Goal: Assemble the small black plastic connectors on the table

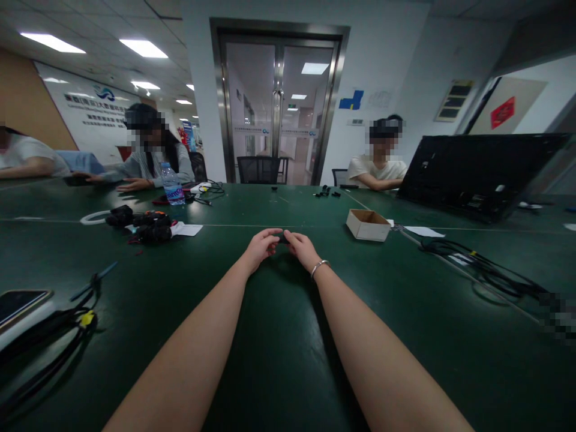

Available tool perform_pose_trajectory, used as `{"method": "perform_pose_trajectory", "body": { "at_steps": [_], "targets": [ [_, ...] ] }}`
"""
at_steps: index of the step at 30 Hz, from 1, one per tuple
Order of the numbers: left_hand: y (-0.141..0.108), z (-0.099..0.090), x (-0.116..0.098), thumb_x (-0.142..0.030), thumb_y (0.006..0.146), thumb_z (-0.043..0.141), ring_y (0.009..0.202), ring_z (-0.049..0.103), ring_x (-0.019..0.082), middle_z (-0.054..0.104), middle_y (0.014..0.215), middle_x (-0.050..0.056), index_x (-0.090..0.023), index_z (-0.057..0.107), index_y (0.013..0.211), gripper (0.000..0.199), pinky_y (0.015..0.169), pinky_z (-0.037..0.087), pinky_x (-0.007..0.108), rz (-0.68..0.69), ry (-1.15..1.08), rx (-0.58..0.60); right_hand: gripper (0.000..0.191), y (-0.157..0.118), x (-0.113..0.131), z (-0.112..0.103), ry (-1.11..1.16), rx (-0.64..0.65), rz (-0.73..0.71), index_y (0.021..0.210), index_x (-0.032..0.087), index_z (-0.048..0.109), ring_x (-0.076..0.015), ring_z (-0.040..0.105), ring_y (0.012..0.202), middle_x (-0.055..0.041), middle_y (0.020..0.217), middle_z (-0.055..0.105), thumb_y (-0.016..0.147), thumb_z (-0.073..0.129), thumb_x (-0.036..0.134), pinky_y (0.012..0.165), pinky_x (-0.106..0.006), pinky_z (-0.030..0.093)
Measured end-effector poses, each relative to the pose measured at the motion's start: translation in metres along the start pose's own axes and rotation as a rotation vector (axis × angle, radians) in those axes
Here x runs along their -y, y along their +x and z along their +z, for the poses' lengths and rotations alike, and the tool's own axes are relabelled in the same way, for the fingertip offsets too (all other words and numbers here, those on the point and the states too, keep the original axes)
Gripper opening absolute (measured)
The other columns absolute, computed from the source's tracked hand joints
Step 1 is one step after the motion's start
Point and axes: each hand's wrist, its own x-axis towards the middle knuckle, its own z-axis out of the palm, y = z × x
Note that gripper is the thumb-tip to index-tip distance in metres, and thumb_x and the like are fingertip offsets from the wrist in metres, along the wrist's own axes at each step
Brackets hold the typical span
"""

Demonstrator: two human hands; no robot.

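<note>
Both my arms reach forward over the green table (279, 336). My left hand (261, 249) and my right hand (302, 247) meet just above its surface, fingertips closed on a small black piece (282, 238). Fingers cover most of the piece, so its kind is not clear. A silver bracelet (319, 267) circles my right wrist. To the right of my hands stands an open cardboard box (368, 230), apart from them; its inside shows only in part.
Left lie black gear (153, 228), a water bottle (172, 185), a phone (22, 306) and cables (58, 348). Small black pieces (324, 192) sit farther back. Right are a large black screen (481, 174) and coiled cables (486, 270). Several people sit around the table.
</note>
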Motion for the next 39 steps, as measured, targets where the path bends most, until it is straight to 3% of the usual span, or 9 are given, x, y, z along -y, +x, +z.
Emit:
{"method": "perform_pose_trajectory", "body": {
  "at_steps": [7, 15, 19, 23, 27, 31, 35, 39],
  "targets": [
    [0.005, 0.000, 0.005, -0.032, 0.079, 0.059, 0.055, 0.046, 0.007, 0.051, 0.067, 0.002, -0.015, 0.066, 0.095, 0.024, 0.051, 0.039, 0.018, 0.002, 0.019, -0.016, 0.050, -0.003, 0.008, -0.008, 0.266, 0.073, 0.101, 0.071, 0.018, 0.049, -0.0067, 0.033, 0.039, 0.0075, 0.048, 0.041, 0.061, 0.069, 0.063, 0.037, -0.018, 0.020],
    [0.006, -0.001, 0.007, -0.010, 0.067, 0.065, 0.083, 0.056, 0.013, 0.059, 0.097, 0.007, -0.018, 0.064, 0.096, 0.030, 0.066, 0.047, 0.021, 0.079, 0.039, -0.025, 0.045, -0.003, 0.006, -0.011, 0.353, 0.061, 0.122, 0.090, 0.019, 0.053, -0.0065, 0.037, 0.040, 0.0084, 0.052, 0.043, 0.060, 0.075, 0.045, 0.036, -0.016, 0.022],
    [0.008, -0.002, 0.007, -0.024, 0.077, 0.060, 0.068, 0.057, 0.011, 0.059, 0.083, 0.006, -0.016, 0.062, 0.098, 0.023, 0.059, 0.047, 0.020, -0.022, -0.035, -0.049, 0.044, -0.002, 0.002, -0.011, 0.366, 0.059, 0.113, 0.093, 0.018, 0.054, -0.0066, 0.038, 0.041, 0.0082, 0.052, 0.044, 0.062, 0.075, 0.042, 0.035, -0.015, 0.023],
    [0.011, -0.002, 0.010, -0.037, 0.081, 0.057, 0.041, 0.037, 0.004, 0.048, 0.059, -0.002, -0.016, 0.061, 0.101, 0.029, 0.040, 0.029, 0.015, -0.031, 0.067, -0.023, 0.041, -0.001, 0.000, -0.011, 0.359, 0.061, 0.098, 0.094, 0.018, 0.056, -0.0073, 0.041, 0.042, 0.0074, 0.053, 0.045, 0.064, 0.075, 0.038, 0.035, -0.016, 0.027],
    [0.012, -0.002, 0.011, -0.025, 0.076, 0.060, 0.045, 0.043, 0.005, 0.050, 0.064, -0.001, -0.018, 0.062, 0.101, 0.026, 0.043, 0.035, 0.016, -0.032, 0.074, -0.051, 0.040, -0.001, 0.000, -0.012, 0.363, 0.054, 0.101, 0.094, 0.017, 0.057, -0.0079, 0.043, 0.043, 0.0067, 0.054, 0.047, 0.064, 0.076, 0.036, 0.036, -0.016, 0.032],
    [0.010, -0.002, 0.010, -0.028, 0.081, 0.052, 0.045, 0.041, 0.005, 0.050, 0.064, 0.000, -0.016, 0.063, 0.099, 0.024, 0.045, 0.037, 0.017, -0.013, 0.027, -0.043, 0.037, -0.001, 0.001, -0.011, 0.366, 0.074, 0.103, 0.092, 0.016, 0.059, -0.0082, 0.045, 0.045, 0.0055, 0.055, 0.049, 0.065, 0.077, 0.034, 0.037, -0.017, 0.035],
    [0.009, -0.002, 0.007, -0.022, 0.075, 0.058, 0.053, 0.048, 0.008, 0.053, 0.068, 0.001, -0.016, 0.062, 0.100, 0.026, 0.052, 0.043, 0.019, -0.030, 0.014, -0.062, 0.034, 0.000, 0.000, -0.010, 0.370, 0.072, 0.127, 0.091, 0.015, 0.059, -0.0089, 0.048, 0.046, 0.0043, 0.056, 0.052, 0.066, 0.077, 0.031, 0.039, -0.017, 0.039],
    [0.009, -0.002, 0.007, -0.029, 0.078, 0.058, 0.058, 0.052, 0.009, 0.055, 0.070, 0.003, -0.015, 0.062, 0.100, 0.026, 0.054, 0.045, 0.020, -0.069, -0.032, -0.058, 0.033, 0.001, -0.001, -0.011, 0.378, 0.084, 0.130, 0.090, 0.015, 0.060, -0.0090, 0.050, 0.048, 0.0034, 0.057, 0.054, 0.067, 0.077, 0.030, 0.040, -0.016, 0.041]
  ]
}}
